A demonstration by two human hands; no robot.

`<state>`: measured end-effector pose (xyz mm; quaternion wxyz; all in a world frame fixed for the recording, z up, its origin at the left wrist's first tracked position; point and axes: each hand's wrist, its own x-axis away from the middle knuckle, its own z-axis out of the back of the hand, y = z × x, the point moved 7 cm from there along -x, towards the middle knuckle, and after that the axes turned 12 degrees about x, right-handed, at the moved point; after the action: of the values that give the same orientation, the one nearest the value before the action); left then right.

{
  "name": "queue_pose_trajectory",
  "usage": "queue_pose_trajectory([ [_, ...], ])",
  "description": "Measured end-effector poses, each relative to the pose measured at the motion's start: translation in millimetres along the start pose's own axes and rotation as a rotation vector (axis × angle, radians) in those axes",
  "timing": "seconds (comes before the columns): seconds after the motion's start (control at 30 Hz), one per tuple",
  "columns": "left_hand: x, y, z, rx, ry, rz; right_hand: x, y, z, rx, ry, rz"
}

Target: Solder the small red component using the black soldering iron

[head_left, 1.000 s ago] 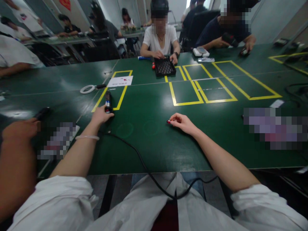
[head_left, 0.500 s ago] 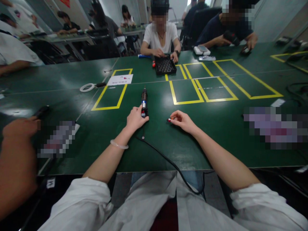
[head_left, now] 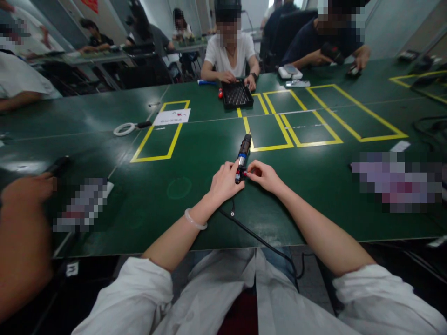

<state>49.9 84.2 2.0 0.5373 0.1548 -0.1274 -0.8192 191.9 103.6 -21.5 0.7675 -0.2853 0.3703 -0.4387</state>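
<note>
My left hand [head_left: 226, 181] is closed around the rear part of a black electric screwdriver [head_left: 243, 150] with a blue and silver band. The tool lies low over the green table, its tip pointing away from me and a little to the right. Close against the tool's rear end, my right hand [head_left: 262, 177] pinches a small red and black piece [head_left: 245, 173], mostly hidden by the fingers. Whether that piece touches the screwdriver I cannot tell. A black cord [head_left: 258, 239] runs from under my left hand over the table edge toward my lap.
Yellow tape frames [head_left: 272, 149] mark the green table [head_left: 195, 218]. Across from me a person works in a black tray of small parts [head_left: 238, 95]. A white card [head_left: 172, 116] and a white ring-shaped item [head_left: 125, 129] lie left. Another person's arm [head_left: 26, 223] reaches in at far left.
My left hand has carried the screwdriver to the right, up to my right hand, and its tip now leans rightward. My right hand has stayed nearly in place.
</note>
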Motion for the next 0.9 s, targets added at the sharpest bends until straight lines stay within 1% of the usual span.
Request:
queue_pose_trajectory([
  [0.1, 0.8, 0.6, -0.5, -0.005, 0.001, -0.002, 1.1, -4.4, -1.7, 0.121, -0.014, 0.058],
  [0.17, 1.2, 1.4, 0.0, -0.009, 0.003, -0.002, 1.6, -5.3, -1.9, 0.159, -0.024, 0.070],
  [0.43, 3.0, 9.3, 3.6, -0.041, -0.001, -0.025, 1.6, -5.0, 3.0, 0.171, 0.012, 0.059],
  [0.6, 3.2, 10.6, 2.3, -0.056, 0.017, -0.023, 3.3, -12.0, 4.5, 0.201, 0.016, 0.057],
  [0.73, 1.0, 12.4, 2.3, -0.082, 0.048, 0.008, 4.9, -16.5, 8.5, 0.175, 0.019, 0.028],
  [0.9, -3.0, 16.0, 1.7, -0.123, 0.088, 0.055, 6.2, -14.6, 10.4, 0.117, 0.032, -0.014],
])
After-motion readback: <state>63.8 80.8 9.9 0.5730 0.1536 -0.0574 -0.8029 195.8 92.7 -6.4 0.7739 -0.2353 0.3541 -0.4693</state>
